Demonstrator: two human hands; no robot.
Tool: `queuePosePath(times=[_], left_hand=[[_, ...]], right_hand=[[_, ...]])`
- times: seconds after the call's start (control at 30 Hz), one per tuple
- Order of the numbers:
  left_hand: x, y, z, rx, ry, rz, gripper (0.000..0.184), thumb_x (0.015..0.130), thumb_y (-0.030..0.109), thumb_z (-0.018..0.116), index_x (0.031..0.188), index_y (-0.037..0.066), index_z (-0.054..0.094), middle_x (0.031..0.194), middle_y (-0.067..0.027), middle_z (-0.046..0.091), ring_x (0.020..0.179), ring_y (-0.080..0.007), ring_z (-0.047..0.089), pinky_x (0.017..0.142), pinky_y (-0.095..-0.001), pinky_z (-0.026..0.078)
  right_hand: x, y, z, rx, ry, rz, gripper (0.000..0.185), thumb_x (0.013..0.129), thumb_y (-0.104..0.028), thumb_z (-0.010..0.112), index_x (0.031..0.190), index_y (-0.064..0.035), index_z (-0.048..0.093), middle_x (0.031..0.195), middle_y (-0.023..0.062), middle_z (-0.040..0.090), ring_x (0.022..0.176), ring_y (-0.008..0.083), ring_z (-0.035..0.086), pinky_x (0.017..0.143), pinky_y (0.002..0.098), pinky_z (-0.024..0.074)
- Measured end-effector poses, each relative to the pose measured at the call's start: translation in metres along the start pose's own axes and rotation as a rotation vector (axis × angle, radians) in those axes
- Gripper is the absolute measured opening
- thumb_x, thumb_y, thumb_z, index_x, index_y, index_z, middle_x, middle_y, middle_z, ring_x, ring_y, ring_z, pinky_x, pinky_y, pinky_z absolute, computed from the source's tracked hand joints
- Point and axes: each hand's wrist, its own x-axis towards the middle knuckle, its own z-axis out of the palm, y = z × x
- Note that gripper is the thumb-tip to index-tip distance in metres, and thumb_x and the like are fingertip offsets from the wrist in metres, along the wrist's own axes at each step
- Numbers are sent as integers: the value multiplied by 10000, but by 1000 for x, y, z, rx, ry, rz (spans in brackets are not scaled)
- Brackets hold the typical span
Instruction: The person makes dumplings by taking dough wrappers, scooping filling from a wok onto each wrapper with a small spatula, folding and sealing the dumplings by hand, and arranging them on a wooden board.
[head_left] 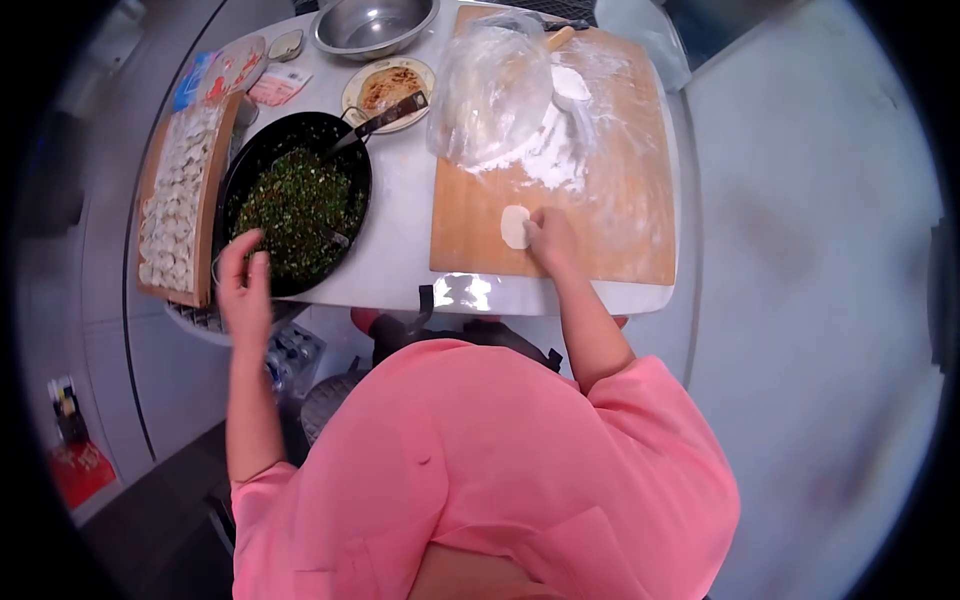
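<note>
A round, flat dough wrapper (515,227) lies near the front edge of the floured wooden board (625,250). My right hand (551,240) pinches the wrapper's right edge between its fingers. On the left, my left hand (245,280) is raised beside the near-left rim of a black pan, with thumb and fingers apart and nothing between them. Chopped green filling (295,205) fills much of the black pan (228,190). A spatula with a dark handle (385,115) rests in the pan, its handle pointing to the upper right.
Left of the pan stands a wooden tray (212,190) of dumplings (178,215). Behind are a plate with a browned flatbread (390,90), a steel bowl (372,28) and packages (235,68). A clear plastic bag (490,95) and white flour (555,160) lie on the board.
</note>
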Motion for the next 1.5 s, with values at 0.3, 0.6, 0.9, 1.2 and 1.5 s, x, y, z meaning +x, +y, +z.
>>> queuePosePath(times=[0.3, 0.6, 0.9, 1.2, 1.5], left_hand=[[-63, 71, 140, -366, -452, 10, 252, 885, 113, 535, 1120, 24, 545, 1030, -52, 597, 954, -118, 551, 846, -255, 431], [-32, 60, 123, -1619, -558, -1033, 454, 912, 354, 486, 1195, 0, 453, 1175, -114, 526, 1090, -231, 503, 928, -363, 406], [-15, -13, 44, -1297, -194, -562, 352, 925, 189, 432, 1188, -45, 438, 1174, -172, 527, 1112, -269, 511, 1003, -381, 365], [-22, -124, -56, -1624, 213, -992, 340, 922, 162, 393, 1176, -60, 442, 1144, -177, 543, 1063, -282, 539, 896, -389, 449], [-8, -139, -66, -1663, 111, -974, 326, 897, 133, 429, 1165, -51, 458, 1131, -192, 546, 1051, -306, 544, 901, -406, 444]], right_hand=[[26, -8, -41, 191, 114, -143, 256, 768, -154, 592, 983, -31, 530, 836, 184, 613, 768, 303, 606, 696, 377, 463], [-49, -137, -55, 590, -209, -334, 253, 793, -77, 601, 1036, -44, 541, 861, 45, 590, 727, 135, 551, 670, 264, 454], [-51, -248, 54, 243, -311, -614, 228, 777, -161, 628, 957, -48, 547, 879, 138, 626, 775, 276, 598, 675, 360, 473], [-29, -274, 163, -637, -344, -917, 123, 761, -59, 505, 845, -35, 591, 849, 135, 633, 804, 289, 629, 675, 381, 507], [5, -289, 120, -666, -199, -566, 144, 754, -84, 495, 780, -16, 619, 754, 177, 643, 731, 331, 640, 660, 422, 511]])
